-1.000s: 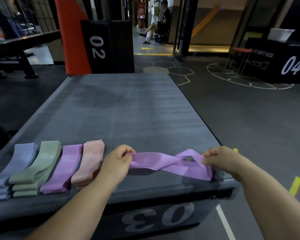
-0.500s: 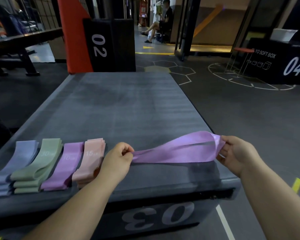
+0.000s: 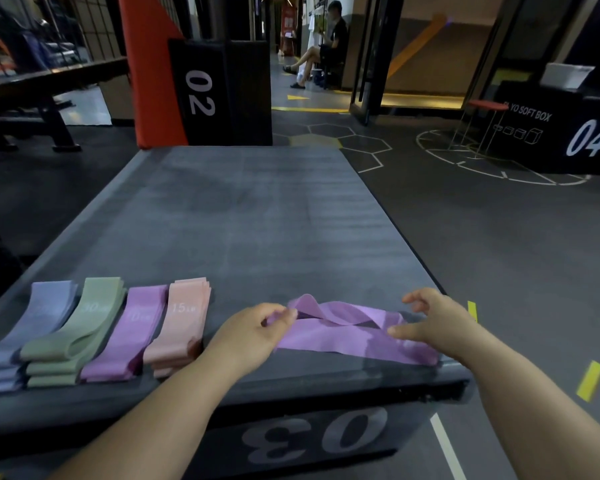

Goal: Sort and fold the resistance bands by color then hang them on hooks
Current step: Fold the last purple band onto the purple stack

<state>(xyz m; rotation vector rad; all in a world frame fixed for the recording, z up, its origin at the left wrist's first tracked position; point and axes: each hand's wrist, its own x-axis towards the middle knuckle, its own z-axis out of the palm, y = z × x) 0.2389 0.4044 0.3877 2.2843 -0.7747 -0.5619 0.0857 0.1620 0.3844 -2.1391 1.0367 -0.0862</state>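
A loose purple resistance band (image 3: 343,336) lies twisted on the near right part of the grey box top (image 3: 257,220). My left hand (image 3: 253,329) pinches the band's left end. My right hand (image 3: 433,320) hovers over the band's right end with fingers spread, its thumb touching the band. Along the near left edge sit four folded stacks: blue-grey bands (image 3: 32,327), green bands (image 3: 80,323), purple bands (image 3: 129,334) and pink bands (image 3: 179,323). No hooks are in view.
The box I work on is marked 03 (image 3: 312,434) on its front. A black and orange box marked 02 (image 3: 201,91) stands behind it. Another box marked 04 (image 3: 568,129) is at the far right. A person (image 3: 323,46) sits in the background doorway.
The purple band was stretched and lifted between both hands; now it lies slack and twisted on the box. My right hand has let go of its end and opened above it.
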